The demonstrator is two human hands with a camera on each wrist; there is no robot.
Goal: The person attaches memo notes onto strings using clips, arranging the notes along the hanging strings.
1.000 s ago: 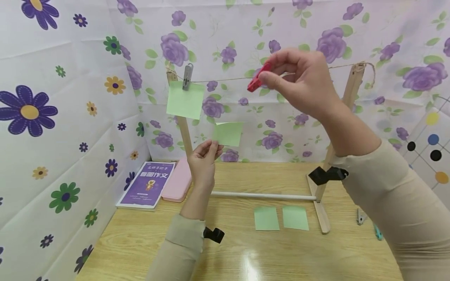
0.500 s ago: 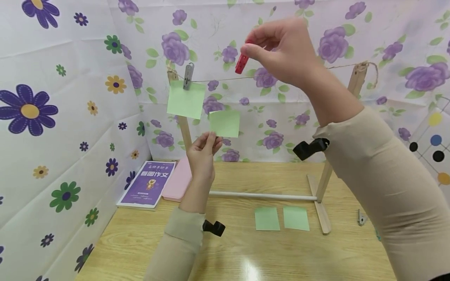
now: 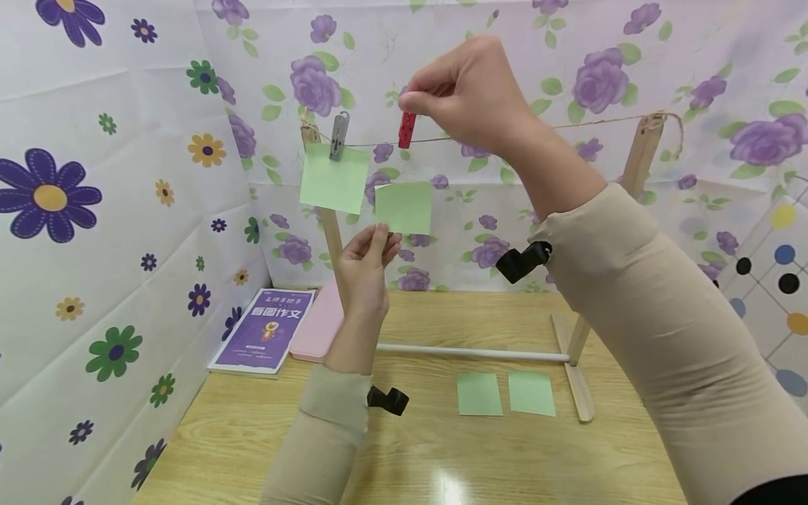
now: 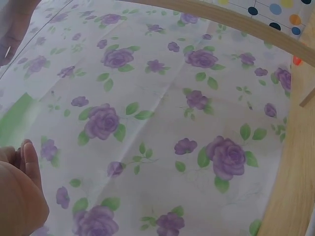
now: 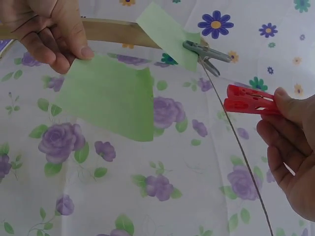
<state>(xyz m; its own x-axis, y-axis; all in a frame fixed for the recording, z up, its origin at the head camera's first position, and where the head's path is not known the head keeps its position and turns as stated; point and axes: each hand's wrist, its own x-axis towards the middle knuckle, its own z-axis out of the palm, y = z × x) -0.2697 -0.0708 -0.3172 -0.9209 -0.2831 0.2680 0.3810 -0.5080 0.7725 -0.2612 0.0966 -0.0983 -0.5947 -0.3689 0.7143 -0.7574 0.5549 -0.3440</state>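
Note:
My left hand (image 3: 366,270) pinches a green paper square (image 3: 404,208) by its lower left corner, with the paper just below a thin string (image 5: 235,135). Above that string my right hand (image 3: 476,95) holds a red clothespin (image 3: 407,130) between thumb and fingers. In the right wrist view the red clothespin (image 5: 252,100) is beside the string, its jaws toward the line and apart from the paper. A grey clothespin (image 3: 339,136) clips another green paper square (image 3: 334,178) to the string's left end. Only part of my left hand (image 4: 22,189) shows in the left wrist view.
Wooden posts (image 3: 642,158) bear the string, with a white rod (image 3: 473,352) low between them. Two green paper squares (image 3: 479,394) lie on the table (image 3: 429,456). A purple book (image 3: 264,330) and a pink case (image 3: 318,326) are at the left. Flowered cloth (image 3: 517,42) stands behind.
My right hand has moved left with the red clothespin, turning it to point downward near the string. My left hand has raised the green paper square toward the line.

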